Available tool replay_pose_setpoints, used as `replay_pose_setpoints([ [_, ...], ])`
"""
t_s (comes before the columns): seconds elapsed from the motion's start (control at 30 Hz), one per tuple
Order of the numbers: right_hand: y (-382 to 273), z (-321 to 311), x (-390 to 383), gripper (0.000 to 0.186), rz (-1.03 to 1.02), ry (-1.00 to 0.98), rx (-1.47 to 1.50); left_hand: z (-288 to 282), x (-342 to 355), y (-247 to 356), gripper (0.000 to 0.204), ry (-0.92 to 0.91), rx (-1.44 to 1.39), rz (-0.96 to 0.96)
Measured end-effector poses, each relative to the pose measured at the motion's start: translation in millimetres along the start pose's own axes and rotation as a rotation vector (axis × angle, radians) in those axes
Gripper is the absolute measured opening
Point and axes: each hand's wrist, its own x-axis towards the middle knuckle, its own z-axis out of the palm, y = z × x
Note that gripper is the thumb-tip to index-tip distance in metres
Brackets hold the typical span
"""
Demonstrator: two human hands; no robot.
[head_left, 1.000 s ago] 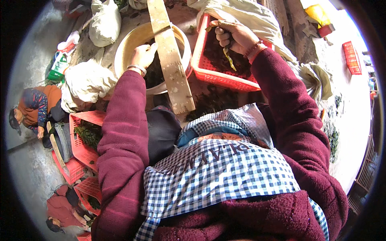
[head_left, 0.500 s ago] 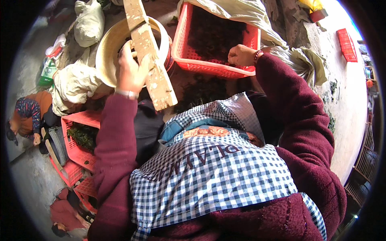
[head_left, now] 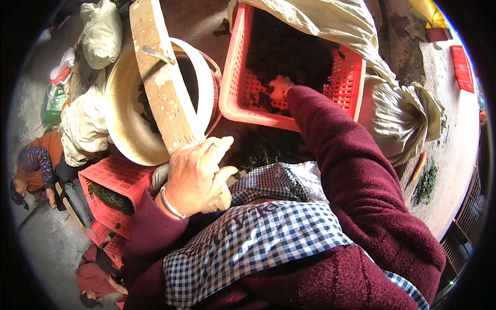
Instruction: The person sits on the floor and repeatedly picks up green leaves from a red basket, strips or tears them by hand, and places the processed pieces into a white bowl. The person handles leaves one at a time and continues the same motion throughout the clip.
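Observation:
A long wooden board (head_left: 164, 85) lies across a pale round tub (head_left: 121, 126), its near end reaching my lap. A short metal piece (head_left: 159, 53) stands out from the board's upper part. Over the near end of the board is my left hand (head_left: 196, 178), its fingers apart and nothing plainly in them. Inside the red plastic basket (head_left: 258, 118), my right hand (head_left: 279, 87) reaches down to dark, leafy material (head_left: 289, 49). Its fingers look parted, though shadow hides some detail. Dark matter also shows inside the tub.
A pale cloth sack (head_left: 392, 121) drapes the basket's right side. White sacks (head_left: 102, 36) stand at left, near red baskets (head_left: 116, 175) holding green plant matter. Two people (head_left: 44, 155) work at far left. Dark green scraps (head_left: 258, 147) lie before my lap; an orange-handled tool (head_left: 419, 165) lies at right.
My left hand has moved from the tub down to the board's near end. My right hand has gone from the basket's right rim deeper inside, leftward. The view has shifted slightly.

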Motion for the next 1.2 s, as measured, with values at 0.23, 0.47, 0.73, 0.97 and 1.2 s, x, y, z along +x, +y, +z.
replay_pose_setpoints([
  [0.23, 41.9, 33.7, -10.9, 0.035, -0.386, -0.484, -0.18, -1.2, 2.6, -2.7, 0.042, -0.045, -0.049, -0.049],
  [0.47, 72.1, -82.5, -99.2, 0.012, -0.902, 0.307, 0.055, 7.3, -10.7, 0.1, 0.033, 0.025, 0.02, -0.001],
  [0.73, 11.8, -198.0, -240.0, 0.014, -0.392, -0.035, 1.609, 23.9, -0.6, -1.0, 0.027, 0.205, -0.022, 0.015],
  [0.97, -28.0, -216.4, -295.4, 0.015, -0.686, 0.075, 1.926, 54.5, 44.3, 38.4, 0.053, 0.396, -0.293, 0.209],
  [1.2, -31.8, -205.5, -287.6, 0.015, -0.902, 0.074, 2.141, 59.6, 44.5, 20.2, 0.014, 0.147, -0.827, -0.063],
])
